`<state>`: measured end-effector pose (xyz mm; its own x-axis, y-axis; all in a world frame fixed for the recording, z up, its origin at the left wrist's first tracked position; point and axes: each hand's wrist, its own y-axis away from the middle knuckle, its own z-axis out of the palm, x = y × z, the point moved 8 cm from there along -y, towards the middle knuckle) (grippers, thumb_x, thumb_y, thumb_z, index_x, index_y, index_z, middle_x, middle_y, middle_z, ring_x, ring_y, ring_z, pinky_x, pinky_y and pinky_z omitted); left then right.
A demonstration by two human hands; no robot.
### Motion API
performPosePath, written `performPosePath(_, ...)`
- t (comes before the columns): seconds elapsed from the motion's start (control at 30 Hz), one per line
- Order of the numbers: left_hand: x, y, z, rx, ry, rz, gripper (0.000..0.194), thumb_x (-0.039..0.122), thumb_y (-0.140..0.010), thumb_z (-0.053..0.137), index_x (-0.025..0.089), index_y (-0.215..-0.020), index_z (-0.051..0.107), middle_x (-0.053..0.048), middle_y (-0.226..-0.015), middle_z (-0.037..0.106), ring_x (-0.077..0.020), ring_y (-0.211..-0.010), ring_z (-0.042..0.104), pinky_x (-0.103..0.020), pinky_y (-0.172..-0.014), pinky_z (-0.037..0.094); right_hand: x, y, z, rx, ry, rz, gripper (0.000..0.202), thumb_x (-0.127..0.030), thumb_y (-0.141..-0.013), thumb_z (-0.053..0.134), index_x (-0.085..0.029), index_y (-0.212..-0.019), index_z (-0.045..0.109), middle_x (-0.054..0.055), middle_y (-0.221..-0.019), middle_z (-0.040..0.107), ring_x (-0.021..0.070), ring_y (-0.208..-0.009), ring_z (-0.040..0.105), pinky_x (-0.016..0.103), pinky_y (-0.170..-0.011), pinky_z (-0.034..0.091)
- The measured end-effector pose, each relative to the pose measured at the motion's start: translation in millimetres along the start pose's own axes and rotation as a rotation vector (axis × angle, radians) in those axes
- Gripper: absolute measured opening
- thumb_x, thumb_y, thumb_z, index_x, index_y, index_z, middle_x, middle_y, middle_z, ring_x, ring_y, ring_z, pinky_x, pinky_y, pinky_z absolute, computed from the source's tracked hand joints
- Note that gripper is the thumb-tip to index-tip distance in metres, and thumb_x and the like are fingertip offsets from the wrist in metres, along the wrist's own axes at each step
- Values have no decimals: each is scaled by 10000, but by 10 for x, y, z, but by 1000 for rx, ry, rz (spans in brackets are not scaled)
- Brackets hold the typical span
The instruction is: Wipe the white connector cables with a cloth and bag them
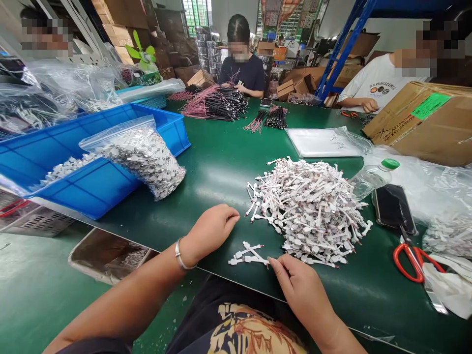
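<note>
Red scissors (413,259) and phone (394,208) flank the connector pile (313,211).

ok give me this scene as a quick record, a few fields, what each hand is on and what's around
left hand: left hand loosely closed, resting on the green table, holding nothing visible
right hand: right hand fingertips touching a few small white connector pieces laid apart near the table edge
main pile: big heap of white connector pieces just beyond the right hand
left side: blue bin with a clear bag of parts leaning over its wall
right side: phone, red-handled scissors, plastic bottle, cardboard box
others: three people across the table
</note>
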<state>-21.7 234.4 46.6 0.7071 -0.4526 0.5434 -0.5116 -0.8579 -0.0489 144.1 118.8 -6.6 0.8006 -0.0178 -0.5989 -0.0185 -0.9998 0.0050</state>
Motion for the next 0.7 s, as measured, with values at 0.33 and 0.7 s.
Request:
performPosePath(0.33, -137, 44, 134, -72, -10, -21, 239, 286, -878, 432, 196, -871, 653, -36, -829, 607, -167, -778, 541, -285, -710, 412, -23, 19, -27, 38, 27, -48, 373, -413, -916, 386, -214, -615, 478, -17, -541, 508, 124, -515, 469, 250, -517, 288)
performPosePath(0.7, 17, 681, 328, -197, 37, 49, 230, 304, -829, 562, 234, -1048, 568, -35, -965, 569, -195, -908, 482, -339, -805, 366, -60, -6, 0, -37, 75, -53, 380, -411, -917, 375, -216, -604, 467, -8, -550, 528, 131, -521, 479, 249, -506, 288)
